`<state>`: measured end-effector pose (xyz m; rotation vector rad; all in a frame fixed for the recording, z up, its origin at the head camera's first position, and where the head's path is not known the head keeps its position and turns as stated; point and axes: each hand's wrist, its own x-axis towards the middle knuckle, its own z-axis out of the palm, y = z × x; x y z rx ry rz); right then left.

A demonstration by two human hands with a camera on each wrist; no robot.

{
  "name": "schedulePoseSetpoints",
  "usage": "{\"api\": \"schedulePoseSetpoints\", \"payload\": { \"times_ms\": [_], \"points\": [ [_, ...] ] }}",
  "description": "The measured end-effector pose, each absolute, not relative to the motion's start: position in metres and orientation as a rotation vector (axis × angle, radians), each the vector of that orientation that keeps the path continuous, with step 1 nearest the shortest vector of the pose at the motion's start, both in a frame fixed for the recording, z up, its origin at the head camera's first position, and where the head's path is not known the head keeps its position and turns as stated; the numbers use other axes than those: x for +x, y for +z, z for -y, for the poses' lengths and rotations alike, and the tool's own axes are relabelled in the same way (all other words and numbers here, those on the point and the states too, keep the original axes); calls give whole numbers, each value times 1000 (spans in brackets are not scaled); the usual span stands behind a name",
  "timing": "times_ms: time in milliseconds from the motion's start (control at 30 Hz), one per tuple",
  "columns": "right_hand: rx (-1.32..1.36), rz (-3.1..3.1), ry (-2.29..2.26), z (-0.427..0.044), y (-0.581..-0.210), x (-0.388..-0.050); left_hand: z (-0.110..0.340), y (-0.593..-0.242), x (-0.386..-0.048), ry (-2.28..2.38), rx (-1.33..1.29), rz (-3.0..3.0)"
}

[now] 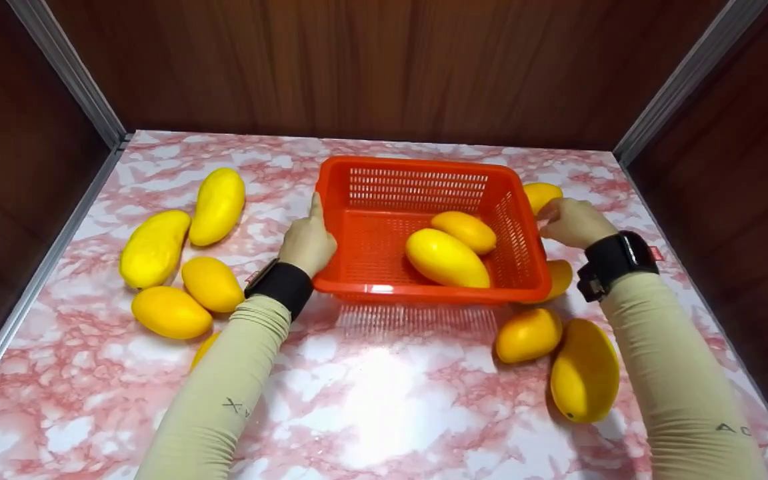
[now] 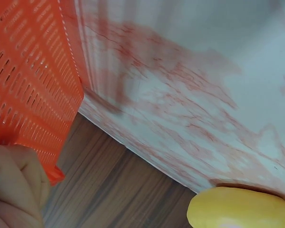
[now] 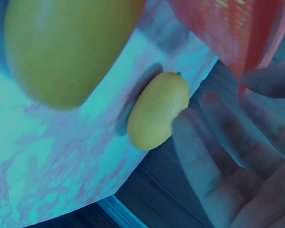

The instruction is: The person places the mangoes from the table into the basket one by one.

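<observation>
In the head view a red basket [image 1: 384, 289] holds two yellow mangoes, one [image 1: 447, 259] in front of the other [image 1: 465, 232]. My left hand [image 1: 307, 243] grips its left rim, index finger extended along it; the left wrist view shows the curled hand [image 2: 14, 185] against the basket's perforated wall [image 2: 33, 80]. Beyond the right rim, my right hand [image 1: 577, 223] is beside a mango [image 1: 542, 197] partly hidden by the basket. In the right wrist view the fingers of that hand [image 3: 242, 156] are spread and slightly bent, close to a mango [image 3: 159, 111], holding nothing.
Several mangoes lie left of the basket, among them a long one [image 1: 217, 207]; one is partly under my left sleeve. At the right front lie a mango [image 1: 529, 335] and a larger one [image 1: 584, 371]. Wooden panels [image 1: 384, 73] enclose the marbled table [image 1: 384, 407].
</observation>
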<state>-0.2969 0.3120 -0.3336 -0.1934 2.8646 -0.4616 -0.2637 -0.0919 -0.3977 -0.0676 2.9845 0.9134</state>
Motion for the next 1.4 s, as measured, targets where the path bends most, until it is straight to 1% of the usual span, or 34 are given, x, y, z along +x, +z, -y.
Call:
{"api": "schedulePoseSetpoints", "payload": {
  "times_ms": [333,600,833,1067,1400],
  "points": [
    [-322,-2740,-420,-327,-344,-292,92,-397,-265,917,-64,-2980],
    [-436,-2691,-342,-331,-352,-287,94,-397,-263,916,-74,-2990],
    [-418,-2629,-380,-333,-363,-283,92,-396,-264,939,-79,-2966],
    [-472,-2557,-415,-335,-371,-280,92,-397,-264,923,-63,-2993],
    [-393,-2569,-351,-335,-385,-275,92,-398,-264,946,-63,-2981]
  ]
}}
